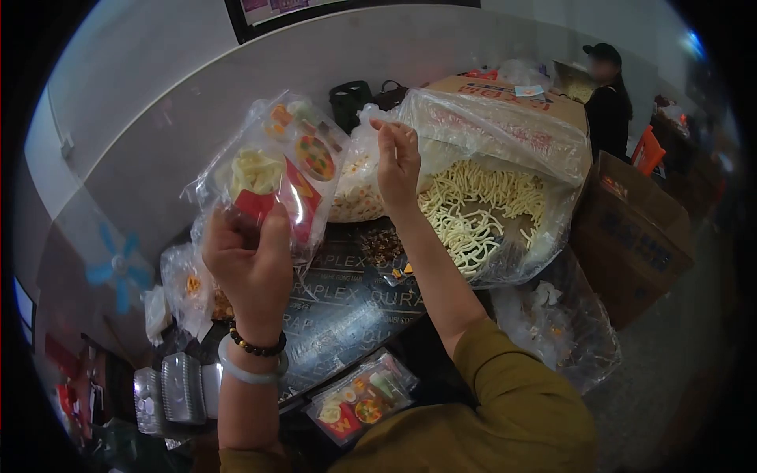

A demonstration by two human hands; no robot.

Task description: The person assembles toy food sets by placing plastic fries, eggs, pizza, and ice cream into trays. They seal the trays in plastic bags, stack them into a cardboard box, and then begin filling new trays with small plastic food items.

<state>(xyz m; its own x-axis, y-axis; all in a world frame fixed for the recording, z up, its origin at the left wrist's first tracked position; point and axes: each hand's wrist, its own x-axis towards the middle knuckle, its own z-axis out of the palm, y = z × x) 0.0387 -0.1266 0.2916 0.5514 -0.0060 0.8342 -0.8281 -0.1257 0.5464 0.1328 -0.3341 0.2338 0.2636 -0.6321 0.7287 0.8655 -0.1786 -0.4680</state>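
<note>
My left hand [251, 264] holds up a clear plastic packet [280, 162] of toy food, with pale fries in a red box and a small round dish inside. My right hand [398, 162] is raised beside it, fingers pinched on the edge of a large clear plastic bag [505, 134]. That bag lines a cardboard box and holds a heap of pale toy fries [477, 213]. A second filled toy-food packet [359, 398] lies flat near my body.
Dark sheeting printed with letters [347, 303] covers the work surface. Small clear bags of parts [189, 288] lie at left and clear moulded trays [169, 390] at lower left. Brown cardboard boxes [631, 236] stand right. Another person in dark clothes [609, 102] is at the far back.
</note>
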